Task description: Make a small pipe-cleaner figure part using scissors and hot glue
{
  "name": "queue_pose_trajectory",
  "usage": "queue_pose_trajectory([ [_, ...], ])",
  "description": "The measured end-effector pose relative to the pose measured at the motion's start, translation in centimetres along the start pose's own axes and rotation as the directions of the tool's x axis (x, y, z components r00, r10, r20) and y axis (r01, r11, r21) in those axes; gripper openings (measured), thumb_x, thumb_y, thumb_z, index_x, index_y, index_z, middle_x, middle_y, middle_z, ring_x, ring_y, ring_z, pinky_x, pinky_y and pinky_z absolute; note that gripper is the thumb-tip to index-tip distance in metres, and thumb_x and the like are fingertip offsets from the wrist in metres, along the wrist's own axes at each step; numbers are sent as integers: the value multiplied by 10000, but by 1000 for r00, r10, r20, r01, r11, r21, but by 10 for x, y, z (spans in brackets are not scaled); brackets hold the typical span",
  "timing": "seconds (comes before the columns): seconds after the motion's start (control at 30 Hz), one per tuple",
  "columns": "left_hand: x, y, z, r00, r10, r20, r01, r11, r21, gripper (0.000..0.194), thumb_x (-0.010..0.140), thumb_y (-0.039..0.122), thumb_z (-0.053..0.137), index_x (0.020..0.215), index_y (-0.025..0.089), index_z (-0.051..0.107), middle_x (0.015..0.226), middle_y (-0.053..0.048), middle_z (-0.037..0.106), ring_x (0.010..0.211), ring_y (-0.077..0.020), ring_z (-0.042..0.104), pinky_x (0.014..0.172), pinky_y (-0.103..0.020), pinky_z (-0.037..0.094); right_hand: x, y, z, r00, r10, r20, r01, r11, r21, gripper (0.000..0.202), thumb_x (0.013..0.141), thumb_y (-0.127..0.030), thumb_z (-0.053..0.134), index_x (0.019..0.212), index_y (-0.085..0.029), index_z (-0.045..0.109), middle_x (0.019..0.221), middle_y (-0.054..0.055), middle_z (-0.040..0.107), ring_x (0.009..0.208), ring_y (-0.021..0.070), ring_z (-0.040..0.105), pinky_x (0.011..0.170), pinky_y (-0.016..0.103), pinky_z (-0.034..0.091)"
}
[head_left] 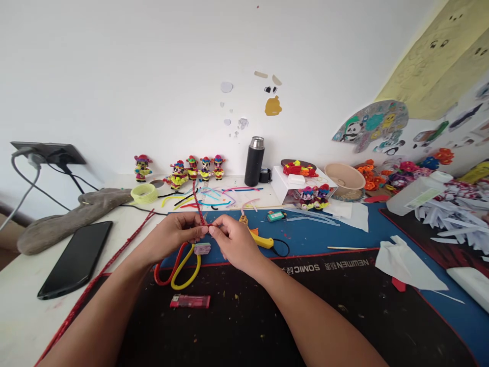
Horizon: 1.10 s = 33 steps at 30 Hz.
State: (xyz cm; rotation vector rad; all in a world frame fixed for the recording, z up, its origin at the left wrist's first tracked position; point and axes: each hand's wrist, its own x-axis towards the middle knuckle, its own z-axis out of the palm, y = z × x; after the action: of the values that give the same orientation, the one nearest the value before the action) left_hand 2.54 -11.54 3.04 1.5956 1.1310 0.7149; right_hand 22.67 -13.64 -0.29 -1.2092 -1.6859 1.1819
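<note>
My left hand (183,229) and my right hand (231,237) meet above the mat, both pinching a thin red pipe cleaner (197,200) whose free end sticks up from between the fingers. The fingertips of both hands are nearly touching. Just below them lie scissors (186,272) with one red and one yellow handle loop, and a small pale purple block (202,248). A pink lighter (190,301) rests on the black mat. The yellow glue gun (263,240) is behind my right hand.
A black phone (76,259) and long red pipe cleaners (110,260) lie at left. Behind stand small figures (179,174), a black thermos (254,162) and a white box (284,186). Paper scraps (408,262) and a translucent bottle (418,192) are at right.
</note>
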Motion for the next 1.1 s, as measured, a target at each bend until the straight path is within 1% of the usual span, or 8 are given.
queue_pose_trajectory([
  [0.2, 0, 2, 3, 1000, 6, 0, -6, 998, -69, 403, 776, 570, 825, 736, 188, 703, 690, 8, 613, 674, -162, 533, 650, -273, 447, 1, 2, 1, 1000, -6, -13, 6, 999, 45, 142, 1017, -363, 566, 961, -234, 584, 561, -76, 537, 427, 112, 494, 474, 235, 348],
  [0.33, 2, 3, 8, 998, 20, -55, -25, 995, -100, 410, 761, 564, 838, 696, 191, 680, 651, 8, 610, 637, -157, 528, 618, -273, 446, 3, 3, 2, 999, -16, -35, 19, 996, 83, 147, 1018, -372, 563, 975, -232, 582, 559, -80, 528, 424, 110, 486, 468, 234, 344],
  [0.47, 5, -2, 14, 991, 35, -129, -55, 986, -155, 409, 741, 549, 858, 693, 194, 661, 653, 13, 618, 627, -150, 531, 610, -268, 451, 4, 5, 3, 997, -40, -64, 47, 993, 111, 174, 1015, -399, 572, 977, -230, 576, 560, -81, 529, 418, 106, 475, 450, 231, 319],
  [0.6, 7, -5, 18, 990, 27, -135, -55, 977, -205, 403, 756, 549, 848, 716, 193, 662, 668, 11, 632, 617, -145, 535, 602, -262, 458, 3, 6, 3, 995, -41, -90, 51, 992, 119, 177, 1010, -402, 571, 966, -231, 570, 558, -84, 523, 413, 105, 466, 438, 230, 304],
  [0.67, 7, -4, 18, 992, 18, -127, -42, 982, -186, 413, 755, 566, 839, 726, 194, 663, 677, 8, 639, 618, -148, 538, 599, -263, 461, 4, 6, 3, 995, -41, -91, 52, 992, 118, 175, 1009, -397, 563, 950, -232, 565, 557, -85, 520, 414, 105, 467, 442, 229, 315],
  [0.77, 5, 1, 17, 992, 18, -121, -31, 994, -103, 445, 753, 605, 819, 701, 197, 650, 662, 8, 623, 622, -156, 542, 606, -268, 464, 4, 6, 3, 995, -47, -84, 55, 994, 94, 173, 1006, -394, 559, 941, -234, 565, 563, -84, 517, 426, 107, 476, 458, 229, 331],
  [0.97, 2, 7, 10, 993, 35, -111, -36, 999, -6, 467, 753, 638, 798, 683, 193, 674, 642, 1, 613, 623, -163, 536, 603, -271, 455, 2, 2, -1, 996, -69, -65, 71, 997, 20, 158, 999, -386, 554, 946, -238, 577, 579, -78, 506, 466, 119, 481, 498, 238, 329],
  [1.1, 0, 7, 1, 998, 44, -54, -42, 999, 26, 456, 765, 625, 796, 692, 188, 690, 658, -9, 628, 647, -174, 557, 626, -285, 471, 0, -2, -1, 990, -127, -57, 123, 990, -75, 142, 1000, -357, 564, 936, -236, 603, 604, -65, 511, 520, 125, 457, 533, 249, 304],
])
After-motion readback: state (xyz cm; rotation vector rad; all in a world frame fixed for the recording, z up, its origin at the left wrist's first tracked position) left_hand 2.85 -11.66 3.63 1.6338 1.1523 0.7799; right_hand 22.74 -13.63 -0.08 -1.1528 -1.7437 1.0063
